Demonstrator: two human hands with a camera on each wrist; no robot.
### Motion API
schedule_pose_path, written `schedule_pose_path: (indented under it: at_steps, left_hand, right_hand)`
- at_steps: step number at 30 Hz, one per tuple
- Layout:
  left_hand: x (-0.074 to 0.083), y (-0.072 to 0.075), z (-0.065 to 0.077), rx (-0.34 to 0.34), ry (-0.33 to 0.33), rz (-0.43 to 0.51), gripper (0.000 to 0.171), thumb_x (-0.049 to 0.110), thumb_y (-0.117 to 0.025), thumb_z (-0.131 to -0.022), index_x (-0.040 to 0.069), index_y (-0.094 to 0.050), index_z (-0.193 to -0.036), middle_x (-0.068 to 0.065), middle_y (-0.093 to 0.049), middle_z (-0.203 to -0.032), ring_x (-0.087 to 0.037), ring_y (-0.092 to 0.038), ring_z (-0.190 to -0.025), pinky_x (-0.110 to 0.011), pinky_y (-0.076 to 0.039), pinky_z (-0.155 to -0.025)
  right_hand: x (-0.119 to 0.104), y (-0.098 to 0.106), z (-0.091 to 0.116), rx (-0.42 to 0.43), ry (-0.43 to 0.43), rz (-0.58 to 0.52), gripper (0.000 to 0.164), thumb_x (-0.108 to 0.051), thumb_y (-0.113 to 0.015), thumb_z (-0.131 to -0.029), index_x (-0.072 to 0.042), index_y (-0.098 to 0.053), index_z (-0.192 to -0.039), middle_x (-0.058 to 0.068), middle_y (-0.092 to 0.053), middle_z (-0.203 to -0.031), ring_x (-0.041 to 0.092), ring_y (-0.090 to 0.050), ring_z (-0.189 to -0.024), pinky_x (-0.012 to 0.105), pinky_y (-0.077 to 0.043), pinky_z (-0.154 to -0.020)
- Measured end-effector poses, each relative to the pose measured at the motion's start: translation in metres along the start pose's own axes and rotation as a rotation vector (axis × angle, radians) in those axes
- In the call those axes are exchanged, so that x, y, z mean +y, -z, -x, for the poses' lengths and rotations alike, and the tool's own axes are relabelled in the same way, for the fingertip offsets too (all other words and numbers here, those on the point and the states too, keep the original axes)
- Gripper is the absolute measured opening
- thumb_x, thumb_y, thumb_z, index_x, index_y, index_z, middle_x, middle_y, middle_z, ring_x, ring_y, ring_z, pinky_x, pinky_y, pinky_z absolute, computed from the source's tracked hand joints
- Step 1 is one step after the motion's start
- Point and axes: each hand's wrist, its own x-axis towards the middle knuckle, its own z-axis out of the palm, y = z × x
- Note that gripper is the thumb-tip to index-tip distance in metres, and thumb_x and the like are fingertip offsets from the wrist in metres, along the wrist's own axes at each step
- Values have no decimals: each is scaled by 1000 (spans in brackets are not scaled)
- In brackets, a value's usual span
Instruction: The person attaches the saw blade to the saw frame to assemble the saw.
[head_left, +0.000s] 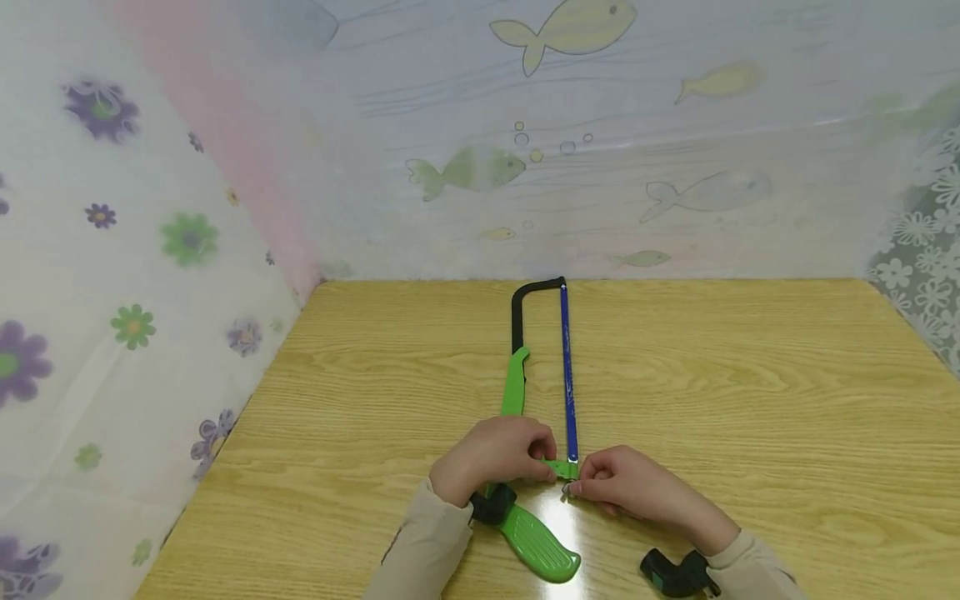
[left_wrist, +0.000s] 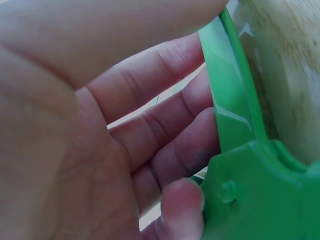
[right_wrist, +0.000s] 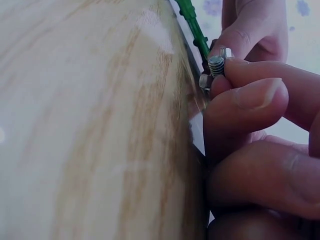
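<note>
A hacksaw lies on the table, with a green handle, a black front frame and a blue blade along its right side. My left hand reaches over the green frame and grips the lower green arm near the blade's near end. In the left wrist view its curled fingers lie against the green frame. My right hand pinches a metal wing nut at the blade's near end. The right wrist view shows the wing nut on its threaded bolt by the fingertips.
The wood-grain table extends on both sides of the hacksaw. Behind it stands a fish-patterned curtain, and a flowered one is at the left. Black wrist-worn devices sit at both wrists.
</note>
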Motion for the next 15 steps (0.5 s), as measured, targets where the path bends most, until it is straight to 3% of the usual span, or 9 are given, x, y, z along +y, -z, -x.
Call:
schedule_pose_path:
  at_steps: [15]
  left_hand:
    - [0, 0, 0, 2, 0, 6, 16, 38, -71, -73, 28, -59, -78, 15, -47, -70, -2, -43, -60, -20, -36, -55]
  right_hand:
    - [-1, 1, 0, -16, 2, 26, 30, -38, -63, -80, -11, -59, -69, -4, -48, -49, 5, -36, -42, 21, -28, -42]
